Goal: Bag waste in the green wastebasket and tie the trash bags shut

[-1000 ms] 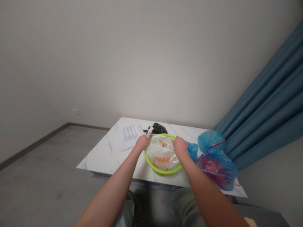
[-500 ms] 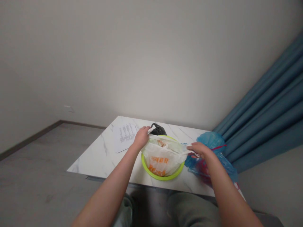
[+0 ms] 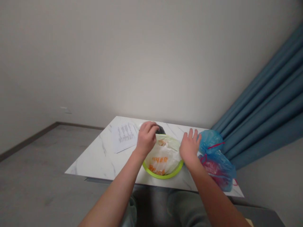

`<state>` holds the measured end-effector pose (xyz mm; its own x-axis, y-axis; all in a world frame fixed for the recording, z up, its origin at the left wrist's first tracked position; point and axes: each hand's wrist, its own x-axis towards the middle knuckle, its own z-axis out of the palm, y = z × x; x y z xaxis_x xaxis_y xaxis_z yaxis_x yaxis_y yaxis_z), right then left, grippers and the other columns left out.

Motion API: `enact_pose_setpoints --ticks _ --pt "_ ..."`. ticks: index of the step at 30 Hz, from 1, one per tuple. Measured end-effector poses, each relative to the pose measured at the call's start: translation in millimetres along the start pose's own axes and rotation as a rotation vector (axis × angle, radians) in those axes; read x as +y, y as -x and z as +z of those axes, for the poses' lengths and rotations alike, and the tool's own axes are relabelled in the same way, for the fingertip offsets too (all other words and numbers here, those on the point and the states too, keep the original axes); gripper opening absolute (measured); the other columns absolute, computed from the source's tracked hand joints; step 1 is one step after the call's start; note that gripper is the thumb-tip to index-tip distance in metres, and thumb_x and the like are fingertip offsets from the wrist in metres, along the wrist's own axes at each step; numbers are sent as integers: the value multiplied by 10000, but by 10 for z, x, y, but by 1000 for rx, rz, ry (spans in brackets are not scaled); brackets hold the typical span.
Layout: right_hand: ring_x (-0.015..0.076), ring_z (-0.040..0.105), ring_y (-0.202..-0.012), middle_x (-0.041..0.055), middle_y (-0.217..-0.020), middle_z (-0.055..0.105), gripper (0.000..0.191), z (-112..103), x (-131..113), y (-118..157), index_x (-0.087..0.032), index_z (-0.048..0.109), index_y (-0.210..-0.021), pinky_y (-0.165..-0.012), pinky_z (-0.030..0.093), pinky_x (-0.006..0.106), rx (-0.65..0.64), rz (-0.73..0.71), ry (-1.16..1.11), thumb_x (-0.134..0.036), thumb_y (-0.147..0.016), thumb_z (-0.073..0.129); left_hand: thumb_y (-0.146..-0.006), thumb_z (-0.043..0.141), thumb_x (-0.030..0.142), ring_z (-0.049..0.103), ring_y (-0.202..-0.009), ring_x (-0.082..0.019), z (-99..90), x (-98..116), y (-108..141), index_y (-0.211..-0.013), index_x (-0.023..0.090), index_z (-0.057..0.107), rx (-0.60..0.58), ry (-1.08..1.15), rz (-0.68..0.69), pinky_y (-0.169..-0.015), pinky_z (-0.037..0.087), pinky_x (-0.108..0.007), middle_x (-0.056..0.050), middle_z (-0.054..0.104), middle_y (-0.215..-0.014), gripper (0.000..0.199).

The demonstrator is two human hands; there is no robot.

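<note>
A white plastic bag (image 3: 163, 159) with orange print sits inside a lime-green basin (image 3: 163, 176), its mouth spread toward the rim. Something brownish shows within the bag, too unclear to name. At the rim's left side, my left hand (image 3: 147, 138) has its fingers curled on the bag's edge. My right hand (image 3: 189, 148) lies over the right side of the bag and rim, palm down, with fingers spread and pointing away from me.
A printed sheet of paper (image 3: 123, 138) lies on the white marbled table (image 3: 94, 160), left of the basin. Something black (image 3: 161, 130) is partly hidden behind my left hand. Blue plastic bags (image 3: 219, 167) with red ties sit at the right, beside a blue curtain (image 3: 265, 110).
My right hand has let go of the bag's handle and opened flat over the rim. The stretched handles have dropped, and the bag's mouth sits lower and wider in the basin.
</note>
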<state>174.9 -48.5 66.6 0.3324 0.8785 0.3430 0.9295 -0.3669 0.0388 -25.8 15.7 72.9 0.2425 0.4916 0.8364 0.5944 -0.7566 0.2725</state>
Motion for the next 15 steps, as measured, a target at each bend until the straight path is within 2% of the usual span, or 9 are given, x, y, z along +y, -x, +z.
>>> enact_pose_setpoints --ticks 2,4,6,8,12,15 --pt "356 372 -1373 207 -1361 557 384 62 -47 18 -80 685 -1130 -1156 154 526 -107 -49 17 -93 -887 388 -814 450 7 569 -1044 -218 119 36 28 -966 205 644 -308 109 86 -924 463 -363 -75 648 -1034 316" --pt "334 516 -1241 202 -1184 663 353 189 -38 -4 -92 712 -1049 -1140 189 531 -241 -62 11 -94 -885 399 -823 468 39 581 -1054 -234 242 -29 85 -1013 195 657 -485 97 -7 -937 463 -369 -90 657 -1059 310" --pt "312 612 -1107 197 -1065 707 340 357 10 -64 -98 715 -1026 -1104 254 522 -367 -41 -28 -94 -886 404 -830 504 78 581 -1090 -266 348 -189 166 -1084 181 659 -539 5 -162 -979 436 -396 -118 658 -1114 315" --pt "296 652 -1043 199 -1037 718 338 536 74 -145 -102 707 -1046 -1028 355 468 -450 -3 -109 -122 -912 398 -851 520 120 575 -1125 -295 431 -394 256 -1138 164 652 -595 -52 -297 -996 412 -416 -149 650 -1172 319" --pt "247 658 -1022 178 -1068 721 315 824 203 -291 -107 723 -982 -856 446 302 -517 118 -473 -245 -942 442 -887 517 188 631 -951 -277 522 -716 378 -980 165 676 -725 44 -571 -878 438 -368 -133 699 -971 186" --pt "207 666 -914 128 -970 743 310 934 281 -341 -97 731 -889 -753 464 248 -569 173 -698 -300 -912 498 -886 521 208 632 -817 -229 536 -811 393 -876 173 663 -716 111 -647 -784 439 -309 -86 698 -845 147"
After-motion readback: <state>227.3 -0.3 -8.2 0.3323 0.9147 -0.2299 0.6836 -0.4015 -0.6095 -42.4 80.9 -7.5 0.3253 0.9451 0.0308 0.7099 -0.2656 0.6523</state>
